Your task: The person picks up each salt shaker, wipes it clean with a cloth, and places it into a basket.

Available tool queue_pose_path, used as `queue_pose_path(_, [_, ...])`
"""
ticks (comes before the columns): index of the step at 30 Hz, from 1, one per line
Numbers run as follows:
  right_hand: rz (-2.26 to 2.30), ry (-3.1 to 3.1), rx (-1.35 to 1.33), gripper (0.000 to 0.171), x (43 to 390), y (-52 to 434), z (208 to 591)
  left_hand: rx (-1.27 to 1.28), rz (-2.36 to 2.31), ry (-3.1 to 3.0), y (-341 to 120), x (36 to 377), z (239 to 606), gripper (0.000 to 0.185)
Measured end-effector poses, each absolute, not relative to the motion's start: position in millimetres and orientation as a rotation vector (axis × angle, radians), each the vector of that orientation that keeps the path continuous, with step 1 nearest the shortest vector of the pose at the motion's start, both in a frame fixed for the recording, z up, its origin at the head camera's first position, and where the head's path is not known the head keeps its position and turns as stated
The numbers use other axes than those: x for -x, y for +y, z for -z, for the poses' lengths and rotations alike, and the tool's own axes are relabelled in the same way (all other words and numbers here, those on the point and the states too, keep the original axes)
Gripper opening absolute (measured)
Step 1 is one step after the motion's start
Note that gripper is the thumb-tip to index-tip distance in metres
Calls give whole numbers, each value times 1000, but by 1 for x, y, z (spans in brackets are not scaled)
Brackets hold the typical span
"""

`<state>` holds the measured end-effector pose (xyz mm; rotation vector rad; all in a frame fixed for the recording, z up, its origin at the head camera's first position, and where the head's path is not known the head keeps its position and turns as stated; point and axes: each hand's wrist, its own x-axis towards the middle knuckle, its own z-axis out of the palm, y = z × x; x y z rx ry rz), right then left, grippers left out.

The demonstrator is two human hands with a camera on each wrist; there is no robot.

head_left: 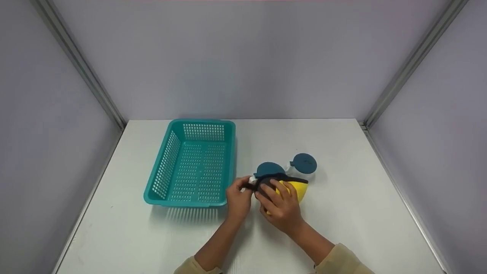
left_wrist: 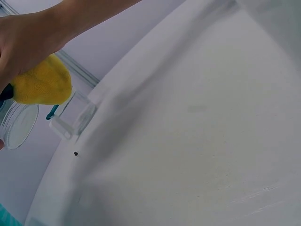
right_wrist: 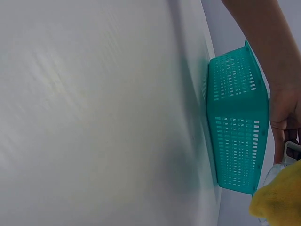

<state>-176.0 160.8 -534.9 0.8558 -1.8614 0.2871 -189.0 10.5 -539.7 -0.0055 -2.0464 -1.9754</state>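
My right hand (head_left: 281, 209) grips a soft yellow-and-dark-grey fabric item with a black edge (head_left: 300, 187), fingers spread over its top. My left hand (head_left: 239, 198) pinches the item's black end on the left. A small pale-framed dark piece (right_wrist: 292, 148) shows by the left fingers in the right wrist view. Just behind the item is a clear container with a blue lid (head_left: 269, 168), partly hidden by it. A second clear container with a round blue lid (head_left: 304, 163) stands farther right. The left wrist view shows the item's fuzzy yellow side (left_wrist: 44, 84). Its exact kind is unclear.
A teal perforated basket (head_left: 228, 163) stands left of my hands, close to the left one. White table surface (head_left: 361, 213) extends to the right. Grey-white panels (head_left: 243, 61) enclose the table at the back and sides.
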Motion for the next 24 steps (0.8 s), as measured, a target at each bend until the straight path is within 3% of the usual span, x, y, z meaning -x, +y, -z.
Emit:
queue_pose_path(14, [-275, -1851, -866, 25, 177, 161, 539, -60, 1992, -2046, 12, 190, 537, 18])
queue_pose_path(24, [-276, -1836, -875, 23, 177, 158, 538, -89, 2005, -2059, 10, 177, 504, 15])
